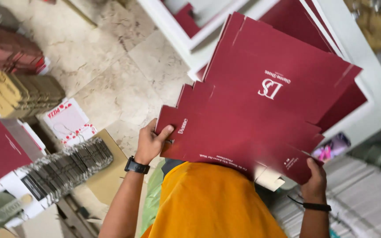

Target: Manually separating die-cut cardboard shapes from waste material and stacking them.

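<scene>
Marble tile floor (106, 57) here, stacks of flat cartons (20, 92) at the left and a white bench (375, 88) at the right. My left hand (151, 143) has its fingers pinched on the maroon flat-folded box (261, 110) held mid-air, and my right hand (315, 180) grips its lower right corner.

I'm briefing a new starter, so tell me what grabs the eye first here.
The big flat maroon box blank fills the middle and right, gripped by the left hand at its left edge and the right hand at its lower right corner. Below it is orange clothing; at left, fanned stacks of flat cartons lie on the marble floor.
</scene>
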